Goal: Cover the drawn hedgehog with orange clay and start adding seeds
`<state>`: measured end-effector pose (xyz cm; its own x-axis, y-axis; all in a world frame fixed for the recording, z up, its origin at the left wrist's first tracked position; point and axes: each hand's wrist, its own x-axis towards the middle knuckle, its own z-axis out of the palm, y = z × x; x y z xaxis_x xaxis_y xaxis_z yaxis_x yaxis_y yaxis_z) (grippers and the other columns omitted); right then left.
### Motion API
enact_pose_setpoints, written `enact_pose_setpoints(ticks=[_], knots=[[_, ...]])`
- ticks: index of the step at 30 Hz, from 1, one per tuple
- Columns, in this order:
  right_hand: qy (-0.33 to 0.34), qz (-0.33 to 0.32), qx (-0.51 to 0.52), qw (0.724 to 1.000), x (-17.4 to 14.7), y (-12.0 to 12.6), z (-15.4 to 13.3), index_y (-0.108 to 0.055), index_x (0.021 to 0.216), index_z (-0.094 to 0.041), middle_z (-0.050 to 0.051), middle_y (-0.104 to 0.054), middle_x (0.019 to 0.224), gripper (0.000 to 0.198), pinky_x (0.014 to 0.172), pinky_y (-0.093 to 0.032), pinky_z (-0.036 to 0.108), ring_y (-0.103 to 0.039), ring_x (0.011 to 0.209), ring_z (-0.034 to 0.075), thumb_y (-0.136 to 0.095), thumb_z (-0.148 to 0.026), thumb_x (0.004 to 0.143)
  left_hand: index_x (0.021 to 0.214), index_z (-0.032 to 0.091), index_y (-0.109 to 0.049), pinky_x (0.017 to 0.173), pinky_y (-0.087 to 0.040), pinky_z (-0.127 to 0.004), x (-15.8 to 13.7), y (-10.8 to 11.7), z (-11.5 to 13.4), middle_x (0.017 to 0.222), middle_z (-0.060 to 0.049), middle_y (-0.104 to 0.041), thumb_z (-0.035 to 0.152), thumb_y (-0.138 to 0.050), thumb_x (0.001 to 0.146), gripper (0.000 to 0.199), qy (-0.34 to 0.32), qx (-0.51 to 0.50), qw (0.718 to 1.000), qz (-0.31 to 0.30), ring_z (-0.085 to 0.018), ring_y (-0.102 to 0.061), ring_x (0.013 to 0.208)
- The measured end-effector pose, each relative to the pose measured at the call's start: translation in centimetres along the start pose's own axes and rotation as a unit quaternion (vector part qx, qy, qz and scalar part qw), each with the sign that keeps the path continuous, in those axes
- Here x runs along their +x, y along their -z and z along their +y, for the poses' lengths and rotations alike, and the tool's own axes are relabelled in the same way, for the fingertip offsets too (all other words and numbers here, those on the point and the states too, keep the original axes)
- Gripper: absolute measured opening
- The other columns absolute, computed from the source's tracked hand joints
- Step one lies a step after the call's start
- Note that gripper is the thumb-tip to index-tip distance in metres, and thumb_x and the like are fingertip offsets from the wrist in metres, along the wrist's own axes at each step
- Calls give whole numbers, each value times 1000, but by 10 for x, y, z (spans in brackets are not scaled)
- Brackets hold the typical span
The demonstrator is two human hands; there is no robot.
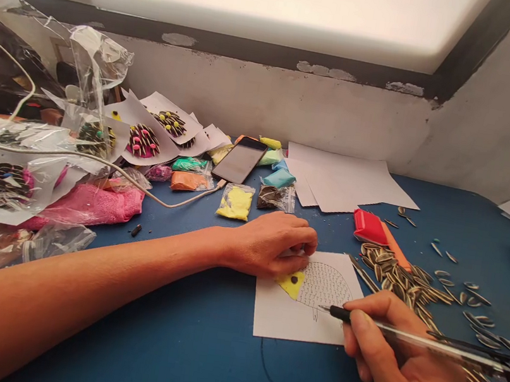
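Observation:
A small white sheet of paper [277, 319] lies on the blue table, with a rounded animal outline [324, 287] filled with small pen marks. Its pointed head is yellow [289, 284] with a dark dot for an eye. My left hand [276, 242] rests over the sheet's upper left corner, its fingers curled down; whether anything is in them is hidden. In my right hand [384, 351] is a clear pen with a black grip [339, 313], its tip at the drawing's lower edge near a small leg.
Striped sunflower seeds [396, 273] lie at right beside a red packet [369, 226]. Behind are blank sheets [338, 178], a phone [240, 159] on a white cable, and bags of coloured clay [235, 202]. Seed-covered paper pieces [143, 140] and a pink cloth [94, 205] crowd the left.

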<state>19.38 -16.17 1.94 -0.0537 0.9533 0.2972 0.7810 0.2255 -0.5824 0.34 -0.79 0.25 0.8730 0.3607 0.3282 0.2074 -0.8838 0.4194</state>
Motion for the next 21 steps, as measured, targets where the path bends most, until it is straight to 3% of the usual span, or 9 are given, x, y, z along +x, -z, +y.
enact_pose_setpoints(ticks=[5, 11, 21], knots=[[2, 25, -30, 999, -2, 3, 3, -56, 75, -27, -8, -53, 51, 27, 39, -41, 18, -53, 40, 9, -44, -35, 97, 95, 15, -60, 73, -39, -28, 0, 0, 0, 86, -2, -60, 20, -58, 89, 8, -1, -4, 1000, 2, -14, -51, 77], [37, 16, -42, 998, 1, -1, 4, -56, 78, -28, -9, -51, 52, 23, 36, -37, 18, -50, 38, 8, -45, -32, 97, 95, 15, -59, 73, -39, -28, -1, -1, 0, 86, -2, -59, 19, -58, 88, 7, -2, -5, 1000, 5, -14, -51, 77], [33, 2, -16, 999, 0, -1, 1, -56, 87, -28, -10, -55, 55, 14, 39, -41, 17, -55, 42, 8, -48, -31, 97, 95, 15, -59, 73, -39, -28, 0, -2, 0, 86, -2, -59, 19, -58, 88, 7, -3, -8, 1000, 7, -14, -51, 77]])
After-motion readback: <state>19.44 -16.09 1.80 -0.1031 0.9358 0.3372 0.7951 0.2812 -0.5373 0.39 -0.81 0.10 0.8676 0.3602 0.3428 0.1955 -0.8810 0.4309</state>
